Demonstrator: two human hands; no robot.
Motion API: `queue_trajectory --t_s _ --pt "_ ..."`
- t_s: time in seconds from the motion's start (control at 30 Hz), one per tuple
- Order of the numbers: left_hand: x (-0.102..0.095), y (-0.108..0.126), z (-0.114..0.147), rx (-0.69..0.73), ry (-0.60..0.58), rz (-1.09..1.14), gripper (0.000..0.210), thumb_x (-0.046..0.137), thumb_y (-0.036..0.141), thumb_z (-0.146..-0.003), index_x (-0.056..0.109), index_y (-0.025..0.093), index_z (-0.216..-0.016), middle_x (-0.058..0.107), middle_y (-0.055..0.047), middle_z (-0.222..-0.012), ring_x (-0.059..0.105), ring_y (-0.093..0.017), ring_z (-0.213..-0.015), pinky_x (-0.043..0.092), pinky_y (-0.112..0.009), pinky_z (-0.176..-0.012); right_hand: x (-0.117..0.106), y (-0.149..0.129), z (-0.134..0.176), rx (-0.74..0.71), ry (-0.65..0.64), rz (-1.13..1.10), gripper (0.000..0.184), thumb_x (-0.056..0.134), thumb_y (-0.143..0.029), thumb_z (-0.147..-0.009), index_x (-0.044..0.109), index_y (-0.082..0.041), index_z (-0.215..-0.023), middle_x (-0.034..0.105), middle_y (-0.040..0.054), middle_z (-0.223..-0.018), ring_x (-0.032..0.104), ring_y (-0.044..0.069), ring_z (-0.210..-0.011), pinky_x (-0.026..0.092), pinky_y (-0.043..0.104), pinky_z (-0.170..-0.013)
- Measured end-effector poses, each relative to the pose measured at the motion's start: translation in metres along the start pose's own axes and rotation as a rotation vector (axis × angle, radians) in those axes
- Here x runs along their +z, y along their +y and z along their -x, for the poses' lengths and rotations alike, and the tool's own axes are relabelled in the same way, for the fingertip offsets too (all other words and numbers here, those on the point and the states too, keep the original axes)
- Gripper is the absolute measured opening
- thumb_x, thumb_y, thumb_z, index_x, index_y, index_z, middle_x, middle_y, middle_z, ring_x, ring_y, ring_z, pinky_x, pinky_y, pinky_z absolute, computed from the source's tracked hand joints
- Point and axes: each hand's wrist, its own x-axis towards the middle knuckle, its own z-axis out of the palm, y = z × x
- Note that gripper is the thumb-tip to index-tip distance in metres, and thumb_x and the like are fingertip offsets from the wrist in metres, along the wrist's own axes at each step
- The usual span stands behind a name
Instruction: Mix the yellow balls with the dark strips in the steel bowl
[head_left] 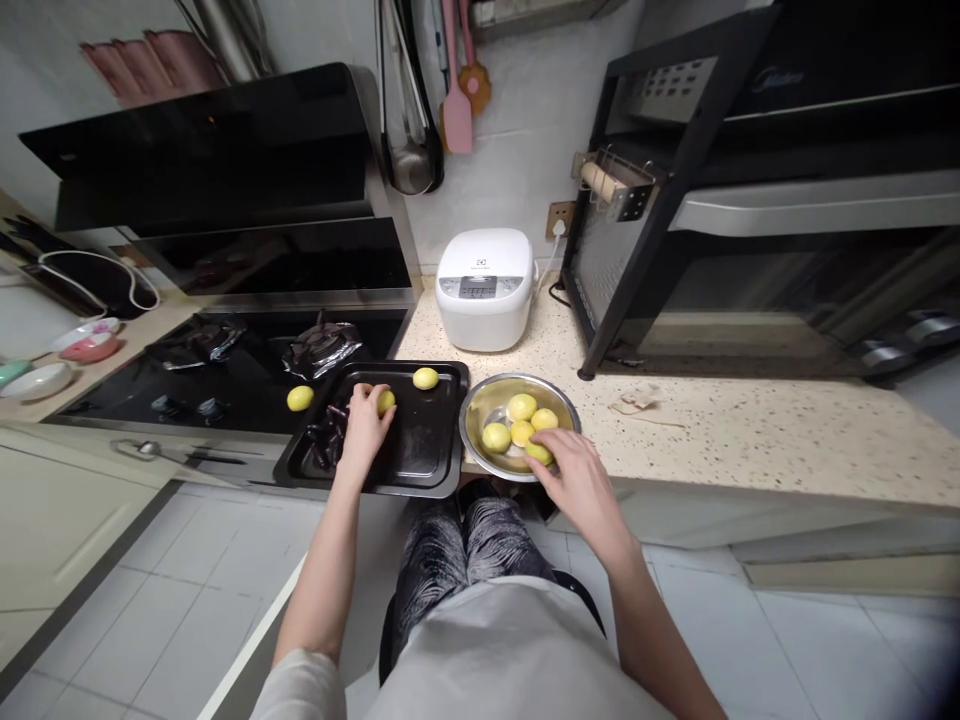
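Observation:
My left hand (pixel 365 425) is over the black baking tray (pixel 420 450), its fingers closed round a lemon (pixel 385 402). Beside that hand, several dark purple, glossy pieces (pixel 324 438) lie in the tray's left part; my hand partly covers them. Another lemon (pixel 425 378) rests near the tray's far edge. At the steel bowl (pixel 469 425), my right hand (pixel 571 468) grips a lemon (pixel 538 453) inside the near right rim. Several more lemons (pixel 521 407) sit in the bowl around it. One lemon (pixel 300 398) lies left of the tray, on the stove's edge.
A white rice cooker (pixel 485 290) stands behind the bowl. Left is a black gas stove (pixel 247 350) with foil-lined burners. A dark oven rack (pixel 622 240) rises at right; dry scraps (pixel 637 405) lie on the counter (pixel 735 440). Utensils (pixel 457 115) hang above.

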Motion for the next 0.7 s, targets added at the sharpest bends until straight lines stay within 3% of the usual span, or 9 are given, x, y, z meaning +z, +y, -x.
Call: queue_trajectory --t_s 0.17,0.27,0.37,0.53,0.7 --pt "-0.014 0.054 0.011 0.138 0.032 0.311 0.032 0.066 0.026 -0.092 0.069 0.024 -0.124 0.057 -0.008 -0.12 0.064 -0.022 -0.109 0.061 -0.031 -0.079 0.001 0.0 0.0 0.003 -0.018 -0.017 0.012 0.058 -0.025 -0.1 0.068 -0.021 -0.106 0.074 0.0098 -0.107 0.066 0.03 -0.102 0.051 0.047 -0.093" --pt "-0.014 0.093 0.015 0.279 -0.049 0.421 0.033 0.065 0.025 -0.093 0.066 0.024 -0.127 0.063 -0.009 -0.125 0.063 -0.023 -0.117 0.059 -0.031 -0.087 0.0 0.0 0.0 0.002 -0.022 -0.016 0.012 0.058 -0.025 -0.1 0.067 -0.021 -0.107 0.074 0.0095 -0.108 0.066 0.029 -0.103 0.051 0.047 -0.094" --pt "-0.002 0.12 0.012 0.379 -0.209 0.458 0.037 0.066 0.021 -0.091 0.062 0.022 -0.128 0.067 -0.01 -0.127 0.065 -0.025 -0.118 0.056 -0.037 -0.097 -0.001 -0.001 0.0 0.004 -0.03 -0.01 0.011 0.061 -0.025 -0.099 0.068 -0.021 -0.107 0.074 0.0095 -0.111 0.067 0.03 -0.105 0.051 0.046 -0.094" --pt "0.022 0.139 -0.003 0.438 -0.483 0.385 0.042 0.067 0.013 -0.083 0.063 0.017 -0.125 0.069 -0.013 -0.123 0.068 -0.027 -0.109 0.056 -0.041 -0.1 -0.002 0.0 0.002 -0.004 -0.038 -0.014 0.013 0.061 -0.025 -0.098 0.068 -0.021 -0.109 0.075 0.0099 -0.114 0.067 0.03 -0.107 0.052 0.047 -0.093" --pt "0.032 0.148 -0.017 0.483 -0.6 0.209 0.043 0.064 0.014 -0.085 0.065 0.016 -0.127 0.064 -0.014 -0.13 0.071 -0.028 -0.105 0.057 -0.042 -0.097 -0.002 0.001 0.001 -0.013 -0.023 -0.005 0.014 0.059 -0.026 -0.099 0.069 -0.022 -0.108 0.075 0.0094 -0.11 0.068 0.029 -0.103 0.053 0.047 -0.093"
